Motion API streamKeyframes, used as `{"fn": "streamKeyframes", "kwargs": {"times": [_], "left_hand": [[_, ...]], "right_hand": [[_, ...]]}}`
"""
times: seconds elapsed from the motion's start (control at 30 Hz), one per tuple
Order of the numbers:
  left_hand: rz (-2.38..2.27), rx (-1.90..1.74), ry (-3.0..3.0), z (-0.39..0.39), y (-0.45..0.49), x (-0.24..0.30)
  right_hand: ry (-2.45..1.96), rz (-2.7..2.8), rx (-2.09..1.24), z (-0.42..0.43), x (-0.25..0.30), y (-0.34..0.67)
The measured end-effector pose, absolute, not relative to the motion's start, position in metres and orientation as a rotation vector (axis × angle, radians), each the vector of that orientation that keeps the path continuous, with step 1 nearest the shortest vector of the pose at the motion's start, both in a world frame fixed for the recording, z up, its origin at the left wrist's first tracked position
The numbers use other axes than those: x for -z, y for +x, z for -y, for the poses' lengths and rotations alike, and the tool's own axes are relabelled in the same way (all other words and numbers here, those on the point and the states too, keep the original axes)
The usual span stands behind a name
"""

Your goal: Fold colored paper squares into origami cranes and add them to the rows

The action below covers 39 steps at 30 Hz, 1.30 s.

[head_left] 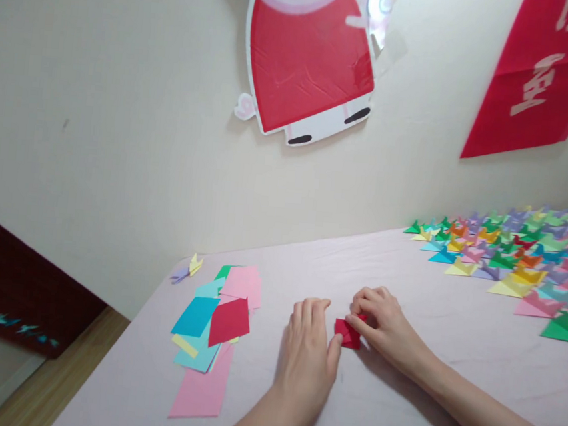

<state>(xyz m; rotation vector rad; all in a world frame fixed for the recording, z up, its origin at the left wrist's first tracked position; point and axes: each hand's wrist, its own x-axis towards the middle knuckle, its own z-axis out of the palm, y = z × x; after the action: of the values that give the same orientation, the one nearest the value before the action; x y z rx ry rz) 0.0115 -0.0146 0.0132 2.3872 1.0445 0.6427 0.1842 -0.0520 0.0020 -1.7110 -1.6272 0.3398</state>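
L hand (308, 349) is palm-down on the pale pinkish-white cloth-covered surface (131, 386), fairly flat: its four fingers lie close tog., slightly bent, w/ the thumb spread away from them. That thumb's tip is at the near L edge of the small dark-red folded paper square (348, 337); the L hand isn't gripping it. R hand (382, 326) is more curled, thumb & bent fingers drawn in, pinching the square's upper R part, which is partly hidden under the hand. Hands are apart, w/ the square lying on the surface in the gap btwn. Well to the L of the L hand: an overlapping spread of flat paper sheets, incl. a bright-blue sheet (196, 316), a plain red sheet (230, 322) & a long pink sheet (201, 389). Far R, beyond the R hand: many multicoloured folded-paper birds (515, 285) in rows near the wall.
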Motion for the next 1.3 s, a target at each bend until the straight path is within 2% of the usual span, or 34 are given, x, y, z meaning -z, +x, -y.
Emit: {"fn": "streamKeyframes", "kwargs": {"times": [0.13,0.3,0.83,1.0,1.3], "left_hand": [[-0.905,-0.487,2.904,0.033,0.003,0.0],[-0.873,-0.399,3.07,0.042,0.005,0.013],[-0.865,-0.316,3.089,0.041,0.02,-0.007],[-0.902,-0.321,3.041,0.041,0.029,-0.001],[-0.984,-0.42,3.046,0.047,-0.008,0.018]], "right_hand": [[-1.829,1.734,-0.14,0.05,0.005,0.183],[-1.913,1.75,-0.023,0.053,0.008,0.181],[-2.003,1.86,0.213,0.056,0.019,0.198],[-2.006,1.854,0.202,0.056,0.017,0.196],[-1.989,1.834,0.143,0.056,0.016,0.196]]}}
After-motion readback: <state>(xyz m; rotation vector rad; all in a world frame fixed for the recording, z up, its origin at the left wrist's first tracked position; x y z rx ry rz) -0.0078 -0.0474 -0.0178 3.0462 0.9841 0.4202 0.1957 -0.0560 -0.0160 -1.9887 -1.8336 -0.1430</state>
